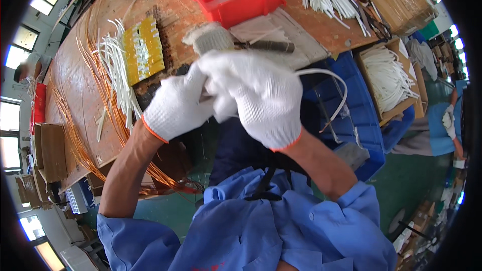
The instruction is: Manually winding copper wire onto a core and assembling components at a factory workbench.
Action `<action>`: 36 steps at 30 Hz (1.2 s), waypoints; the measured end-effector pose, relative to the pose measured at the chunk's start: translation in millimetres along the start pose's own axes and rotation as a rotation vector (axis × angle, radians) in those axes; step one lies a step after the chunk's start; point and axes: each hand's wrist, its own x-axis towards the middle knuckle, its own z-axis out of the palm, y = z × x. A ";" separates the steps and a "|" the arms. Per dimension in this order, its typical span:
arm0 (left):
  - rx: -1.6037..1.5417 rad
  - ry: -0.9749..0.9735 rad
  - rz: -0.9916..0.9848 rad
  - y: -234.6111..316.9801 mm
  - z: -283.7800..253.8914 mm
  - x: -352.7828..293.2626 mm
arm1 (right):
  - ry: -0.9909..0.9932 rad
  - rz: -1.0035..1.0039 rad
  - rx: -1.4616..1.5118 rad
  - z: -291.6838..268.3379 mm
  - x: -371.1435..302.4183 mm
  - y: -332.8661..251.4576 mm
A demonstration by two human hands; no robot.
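Both my hands wear white knit gloves with orange cuffs and meet in front of me, above the table's near edge. A thin white flexible tube (344,90) comes out from behind my right hand (268,103) and curls down to the right. My right hand is closed around it, its fingers blurred by motion. Against it, my left hand (178,105) has its fingers curled in; what lies between them is hidden. Just beyond, a dark rod-shaped handle (271,46) lies on a grey cloth (296,32), near a bunched white knit piece (208,37).
On the wooden table (70,75) lie a yellow board (143,50), white tubes (118,65) and copper-coloured wires (113,103). Red bins (241,2) stand at the back. To the right are a blue crate (349,90), a carton of white tubes (386,78) and another person's gloved hand (449,123).
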 end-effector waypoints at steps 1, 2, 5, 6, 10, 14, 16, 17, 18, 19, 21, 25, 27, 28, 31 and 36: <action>-0.019 -0.104 -0.180 7.3 -5.0 1.4 | 0.050 0.005 -0.001 2.9 10.2 -7.0; -0.058 -0.052 -0.157 9.8 -4.6 1.9 | 0.071 0.129 0.087 4.8 19.0 -18.0; -0.041 0.133 0.025 10.5 -0.1 -1.7 | 0.058 0.271 0.207 0.2 18.0 -28.4; -0.072 0.091 -0.050 12.0 -2.8 -3.2 | 0.014 0.299 0.241 -9.4 10.6 -22.0; -0.103 0.078 -0.082 16.3 -1.4 2.8 | 0.093 0.371 0.328 -13.7 -33.1 8.7; -0.048 0.050 -0.107 17.3 -5.1 3.5 | 0.066 0.441 0.231 -13.4 -51.3 10.7; -0.042 0.022 -0.153 22.7 -9.5 0.8 | 0.022 0.436 0.120 -15.6 -52.6 1.6; -0.039 0.021 -0.168 24.3 -10.8 2.0 | -0.004 0.406 0.041 -20.5 -49.7 -7.7; -0.072 0.045 -0.166 26.7 -11.1 2.7 | -0.015 0.336 -0.058 -26.7 -46.6 -19.0; -0.095 0.078 -0.173 27.6 -13.3 -3.3 | -0.019 0.210 -0.182 -37.7 -41.0 -28.5; -0.150 0.128 -0.184 27.1 -14.4 -16.7 | 0.022 -0.210 -0.640 -64.6 -23.8 -26.6; 0.214 -0.081 0.102 64.2 -21.5 -44.0 | -0.322 -0.172 -1.220 -95.0 -50.3 -3.3; -0.235 -0.179 -0.240 89.7 -11.2 -35.2 | -0.443 -0.055 -0.923 -64.5 -95.1 -10.3; -0.406 -0.216 -0.401 97.1 -12.4 -33.1 | -0.434 -0.047 -0.830 -58.6 -96.0 -15.5; -0.464 -0.103 -0.425 80.8 -34.8 -29.9 | -0.347 0.309 -0.285 -83.2 -71.8 -17.9; -0.212 -0.044 -0.602 81.2 -36.9 32.7 | -0.154 0.522 -0.337 -81.1 -78.4 99.2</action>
